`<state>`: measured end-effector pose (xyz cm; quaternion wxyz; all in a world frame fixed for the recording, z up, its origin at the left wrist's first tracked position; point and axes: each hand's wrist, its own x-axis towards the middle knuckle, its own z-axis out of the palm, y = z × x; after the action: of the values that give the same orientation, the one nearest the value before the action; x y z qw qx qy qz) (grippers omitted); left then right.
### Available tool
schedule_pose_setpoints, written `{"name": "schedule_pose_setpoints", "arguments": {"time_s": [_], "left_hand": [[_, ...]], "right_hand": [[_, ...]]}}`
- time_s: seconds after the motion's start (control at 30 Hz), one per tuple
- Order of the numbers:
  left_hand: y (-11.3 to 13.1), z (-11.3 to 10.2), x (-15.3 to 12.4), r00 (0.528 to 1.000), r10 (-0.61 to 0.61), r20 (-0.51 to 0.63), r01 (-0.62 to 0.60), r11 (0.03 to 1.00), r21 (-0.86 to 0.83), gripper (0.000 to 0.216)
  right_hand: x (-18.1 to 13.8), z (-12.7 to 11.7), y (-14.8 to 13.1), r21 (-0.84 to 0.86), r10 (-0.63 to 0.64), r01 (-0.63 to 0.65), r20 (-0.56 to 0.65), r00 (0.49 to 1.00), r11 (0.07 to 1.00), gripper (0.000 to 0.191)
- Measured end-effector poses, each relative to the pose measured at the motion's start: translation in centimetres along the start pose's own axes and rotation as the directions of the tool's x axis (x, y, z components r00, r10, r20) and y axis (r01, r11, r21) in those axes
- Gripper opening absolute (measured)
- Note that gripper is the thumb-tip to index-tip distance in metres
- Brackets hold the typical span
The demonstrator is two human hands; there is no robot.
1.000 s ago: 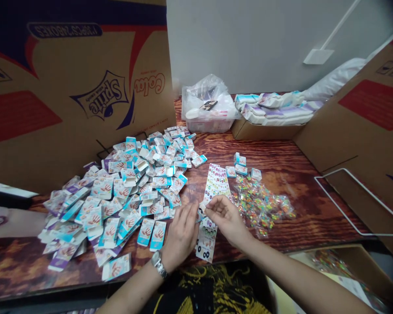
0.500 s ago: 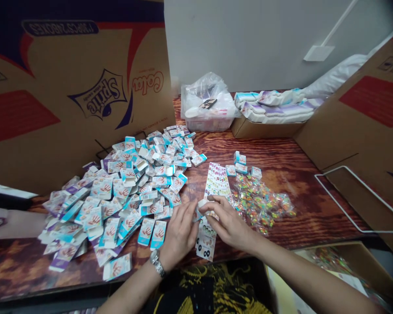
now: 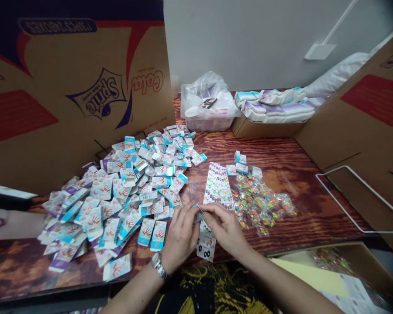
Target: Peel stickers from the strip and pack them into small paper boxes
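A pale grey wall (image 3: 236,39) rises behind the whole scene. On the left stands a big printed carton (image 3: 78,52), its "Sprite" and "Cola" lettering upside down. The reddish-brown wood-patterned surface (image 3: 317,200) runs across, and a second large carton (image 3: 363,122) stands along its right side. A wide heap of little blue, white and purple boxes (image 3: 144,187) spreads in front of the left carton. At the back, a shallow cardboard tray (image 3: 268,130) holds stacked white, blue and purple packs, just beside a clear plastic tub (image 3: 211,125) with bags in it. A loose cluster of clear packets (image 3: 265,203) with bright multicoloured pieces lies to the right of the hands, a few closed boxes (image 3: 241,168) just behind it. Between heap and packets, a long strip of stickers (image 3: 218,185) lies flat, partly under the hands. The left hand (image 3: 182,229), with a metal watch (image 3: 159,265) at its wrist, has its grip closed around a small box (image 3: 198,215); the right hand (image 3: 225,226) has its grip pinched by thumb and fingertips at the same box, which sits between both hands above the strip, mostly hidden by fingers
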<state>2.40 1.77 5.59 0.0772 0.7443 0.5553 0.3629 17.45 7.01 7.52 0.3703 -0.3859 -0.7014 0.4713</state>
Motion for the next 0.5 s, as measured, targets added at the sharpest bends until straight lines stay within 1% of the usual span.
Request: {"name": "schedule_pose_setpoints", "arguments": {"time_s": [0.13,0.2,0.23,0.3,0.4,0.47,0.5], "left_hand": [[0.0,0.4,-0.3,1.000,-0.019,-0.021,0.020,1.000,0.021,0.054],[-0.1,0.7,-0.4,0.999,-0.036,-0.034,0.037,0.999,0.033,0.060],[-0.1,0.9,-0.5,0.999,-0.040,-0.036,0.041,0.998,0.042,0.062],[-0.2,1.1,-0.5,0.999,-0.036,-0.038,0.038,0.997,0.062,0.063],[-0.2,1.2,-0.4,0.999,-0.010,-0.054,0.015,0.994,0.109,0.064],[-0.2,1.2,-0.4,0.998,0.020,-0.051,-0.013,0.989,0.144,0.065],[-0.2,1.2,-0.4,0.998,0.035,-0.044,-0.027,0.987,0.159,0.065]], "right_hand": [[0.2,0.5,0.3,0.184,0.144,-0.133,-0.048,0.988,0.974,0.014],[0.3,0.8,0.4,0.195,0.182,-0.164,-0.079,0.980,0.967,0.013],[0.3,0.8,0.4,0.161,0.176,-0.159,-0.097,0.980,0.974,0.012],[0.3,0.9,0.1,0.045,0.116,-0.111,-0.130,0.985,0.993,0.010],[0.1,1.1,-0.5,-0.132,-0.029,0.009,-0.146,0.989,0.991,0.015],[-0.1,1.3,-0.7,-0.192,-0.090,0.060,-0.147,0.985,0.979,0.018],[-0.1,1.3,-0.7,-0.200,-0.096,0.065,-0.150,0.984,0.978,0.018]]}}
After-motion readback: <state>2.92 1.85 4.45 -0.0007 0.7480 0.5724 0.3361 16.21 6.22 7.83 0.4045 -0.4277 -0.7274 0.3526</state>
